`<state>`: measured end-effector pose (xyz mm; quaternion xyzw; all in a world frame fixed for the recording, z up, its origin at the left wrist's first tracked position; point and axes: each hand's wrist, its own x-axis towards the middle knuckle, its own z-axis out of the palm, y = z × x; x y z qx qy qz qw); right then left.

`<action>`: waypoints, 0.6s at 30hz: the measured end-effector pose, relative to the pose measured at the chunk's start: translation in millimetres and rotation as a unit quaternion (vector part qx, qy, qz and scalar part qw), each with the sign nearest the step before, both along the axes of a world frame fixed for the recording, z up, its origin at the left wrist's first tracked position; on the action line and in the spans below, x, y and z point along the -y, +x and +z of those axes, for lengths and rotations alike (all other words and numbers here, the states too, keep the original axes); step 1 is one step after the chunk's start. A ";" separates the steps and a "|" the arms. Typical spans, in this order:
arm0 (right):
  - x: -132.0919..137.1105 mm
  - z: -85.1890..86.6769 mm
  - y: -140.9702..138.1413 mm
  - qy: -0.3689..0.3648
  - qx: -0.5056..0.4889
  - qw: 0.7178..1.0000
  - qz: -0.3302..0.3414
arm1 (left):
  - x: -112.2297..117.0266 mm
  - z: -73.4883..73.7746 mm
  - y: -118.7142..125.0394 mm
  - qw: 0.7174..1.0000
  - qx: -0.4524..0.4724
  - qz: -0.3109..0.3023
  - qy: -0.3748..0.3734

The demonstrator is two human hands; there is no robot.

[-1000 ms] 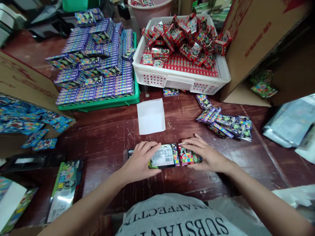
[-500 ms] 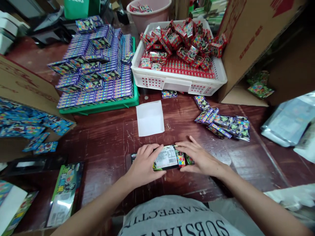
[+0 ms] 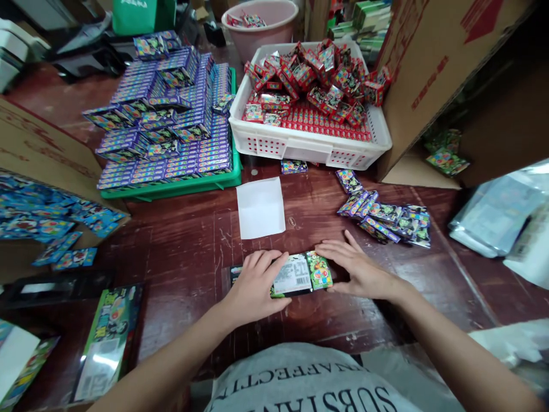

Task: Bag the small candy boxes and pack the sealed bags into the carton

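A flat printed packet [image 3: 302,274] with a white barcode label and a green end lies on the dark red wooden table [image 3: 184,240] right in front of me. My left hand [image 3: 255,286] rests on its left part with the fingers curled over the top edge. At the packet's right end, my right hand [image 3: 360,269] presses with its fingers stretched out flat. A white paper square [image 3: 260,207] lies just beyond the packet.
A green tray [image 3: 171,186] stacked with purple boxes [image 3: 171,120] stands back left; a white crate [image 3: 309,143] of red boxes stands back right. Loose small packs [image 3: 386,214] lie to the right, blue packs [image 3: 47,214] on cardboard left, flat packets [image 3: 107,337] near left.
The red pack at the packet's right end has gone out of sight. The packet's green end now shows there. My right hand has slid a little to the right.
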<state>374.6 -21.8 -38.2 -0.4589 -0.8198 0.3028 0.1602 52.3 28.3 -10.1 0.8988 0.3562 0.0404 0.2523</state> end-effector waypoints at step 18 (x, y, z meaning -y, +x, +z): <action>-54.5 46.2 -19.6 -0.002 -0.030 0.994 0.104 | 20.4 5.5 7.1 0.986 0.046 0.162 -0.012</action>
